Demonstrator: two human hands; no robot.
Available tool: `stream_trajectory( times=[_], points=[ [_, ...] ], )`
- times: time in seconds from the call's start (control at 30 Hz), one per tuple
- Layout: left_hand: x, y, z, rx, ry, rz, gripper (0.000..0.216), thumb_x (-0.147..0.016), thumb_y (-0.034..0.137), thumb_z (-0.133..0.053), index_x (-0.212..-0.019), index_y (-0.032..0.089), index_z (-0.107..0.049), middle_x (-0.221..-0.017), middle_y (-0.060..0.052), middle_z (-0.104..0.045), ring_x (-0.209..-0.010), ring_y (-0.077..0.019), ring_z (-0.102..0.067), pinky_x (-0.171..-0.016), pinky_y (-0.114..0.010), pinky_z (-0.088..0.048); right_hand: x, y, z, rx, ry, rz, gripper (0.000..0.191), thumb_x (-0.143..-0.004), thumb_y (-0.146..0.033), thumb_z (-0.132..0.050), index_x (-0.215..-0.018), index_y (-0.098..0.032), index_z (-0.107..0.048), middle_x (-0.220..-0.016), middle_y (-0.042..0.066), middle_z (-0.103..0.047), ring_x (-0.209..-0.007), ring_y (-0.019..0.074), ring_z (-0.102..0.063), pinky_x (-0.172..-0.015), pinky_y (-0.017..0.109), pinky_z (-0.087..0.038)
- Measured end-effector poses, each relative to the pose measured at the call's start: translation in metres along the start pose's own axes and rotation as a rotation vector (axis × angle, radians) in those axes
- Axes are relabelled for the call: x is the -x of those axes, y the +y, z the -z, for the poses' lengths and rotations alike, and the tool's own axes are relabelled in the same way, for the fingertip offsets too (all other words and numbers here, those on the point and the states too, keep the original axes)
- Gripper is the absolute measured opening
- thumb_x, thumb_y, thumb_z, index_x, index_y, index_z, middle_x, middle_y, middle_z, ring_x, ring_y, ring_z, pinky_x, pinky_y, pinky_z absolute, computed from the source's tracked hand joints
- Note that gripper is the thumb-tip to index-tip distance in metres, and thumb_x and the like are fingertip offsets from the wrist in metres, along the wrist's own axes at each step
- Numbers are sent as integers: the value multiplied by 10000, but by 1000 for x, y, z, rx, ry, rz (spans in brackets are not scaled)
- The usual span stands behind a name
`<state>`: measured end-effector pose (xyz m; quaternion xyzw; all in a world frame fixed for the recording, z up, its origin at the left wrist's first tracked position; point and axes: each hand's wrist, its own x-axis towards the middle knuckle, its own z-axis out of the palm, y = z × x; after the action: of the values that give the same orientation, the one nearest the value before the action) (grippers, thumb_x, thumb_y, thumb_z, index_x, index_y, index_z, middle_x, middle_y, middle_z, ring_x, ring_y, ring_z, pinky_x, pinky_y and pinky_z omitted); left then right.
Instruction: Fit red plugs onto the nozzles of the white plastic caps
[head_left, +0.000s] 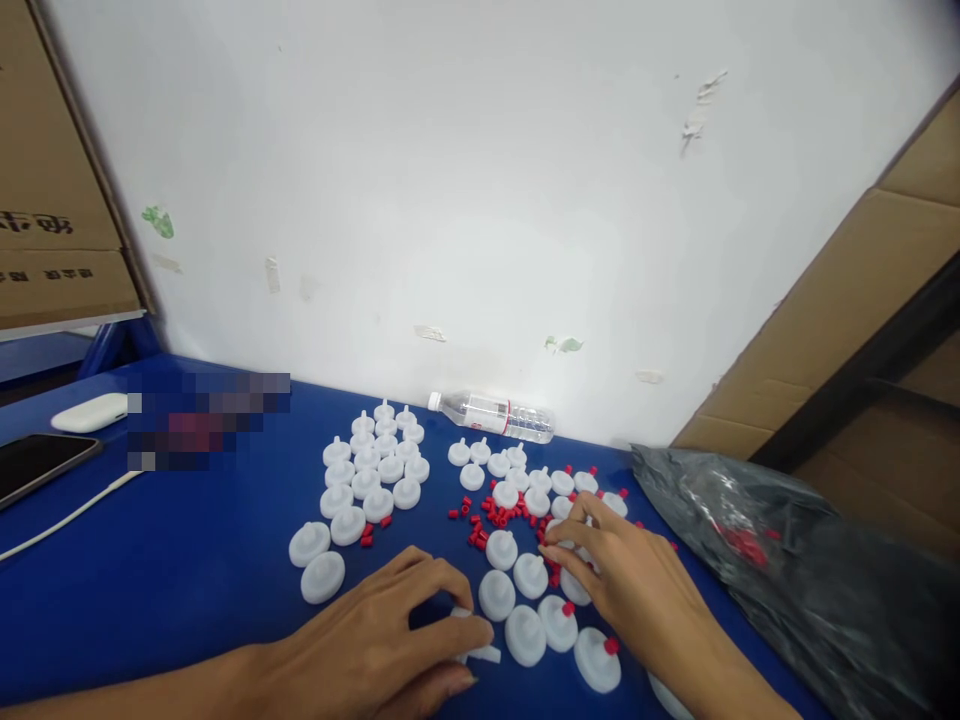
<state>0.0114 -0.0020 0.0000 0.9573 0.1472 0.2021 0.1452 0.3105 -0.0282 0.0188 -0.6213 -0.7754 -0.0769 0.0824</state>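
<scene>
Many white round plastic discs with a short stem lie on the blue table (187, 570). One tidy group of discs (371, 470) sits at centre left, another looser group (525, 580) in front of me. Small red caps (491, 515) are scattered among the looser group. My left hand (390, 640) rests on the table, fingers curled around a white disc (472, 645). My right hand (622, 580) reaches into the looser group, its fingertips pinched together over the discs and red caps; what they pinch is hidden.
A clear water bottle (495, 415) lies against the white wall. A black plastic bag (795, 560) with red caps inside sits at the right. A phone (37, 465), a white case (90, 412) and a white cable (67, 518) lie at the left. Cardboard boxes (52, 180) flank both sides.
</scene>
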Motion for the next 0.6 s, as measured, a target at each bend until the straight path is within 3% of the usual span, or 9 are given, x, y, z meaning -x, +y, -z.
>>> stream_trajectory(
  times=[0.23,0.43,0.6],
  points=[
    [-2,-1,-1,35,87,79,353,-1063,160,-564,-1375,322,-534,-1255,-32,-632,-1063,-212,-678,-932,-337,-592,4,-1,20,-351,65,-33,220,-1064,-432,-575,-1072,-356,-781,-1003,7,-641,-819,167,-673,-700,290,-493],
    [1,-5,-10,60,196,159,297,-1118,277,-483,-1407,340,-507,-1276,-9,-630,-1107,-166,-698,-963,-261,-579,5,-19,31,-578,-6,43,180,-1033,-458,-635,-1022,-384,-799,-907,-22,-624,-683,120,-578,-633,252,-452],
    [0,-7,-11,79,227,159,288,-1125,300,-478,-1410,338,-502,-1266,-13,-633,-1111,-160,-707,-950,-234,-586,6,-33,31,-632,-25,116,164,-1026,-436,-656,-1006,-376,-806,-871,-19,-614,-744,126,-601,-661,240,-455]
  ],
)
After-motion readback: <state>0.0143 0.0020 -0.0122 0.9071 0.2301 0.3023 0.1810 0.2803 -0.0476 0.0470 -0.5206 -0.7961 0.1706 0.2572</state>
